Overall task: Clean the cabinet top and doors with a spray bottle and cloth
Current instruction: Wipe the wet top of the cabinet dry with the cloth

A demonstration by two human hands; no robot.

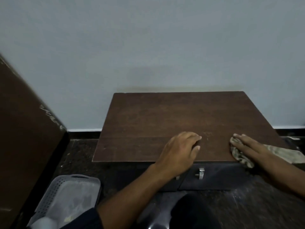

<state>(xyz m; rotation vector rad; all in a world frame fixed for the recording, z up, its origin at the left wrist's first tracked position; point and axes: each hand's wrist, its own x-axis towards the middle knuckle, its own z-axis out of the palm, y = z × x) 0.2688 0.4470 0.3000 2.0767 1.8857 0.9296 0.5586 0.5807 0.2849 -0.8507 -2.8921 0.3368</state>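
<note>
A low cabinet with a brown wooden top (165, 116) stands against the wall. Its dark doors (219, 177) with metal handles (201, 173) show below the front edge. My left hand (179, 150) rests on the top near the front edge, fingers loosely bent, holding nothing. My right hand (249, 146) presses flat with straight fingers on a crumpled, mottled cloth (239, 154) at the top's front right corner. Part of the cloth hangs past the edge. No spray bottle is clearly visible; a pale blurred object (44, 223) lies at the bottom left.
A grey perforated plastic basket (66, 194) sits on the dark floor to the left of the cabinet. A tall brown furniture panel (24, 129) stands at the far left. The grey wall (148, 47) rises behind the cabinet.
</note>
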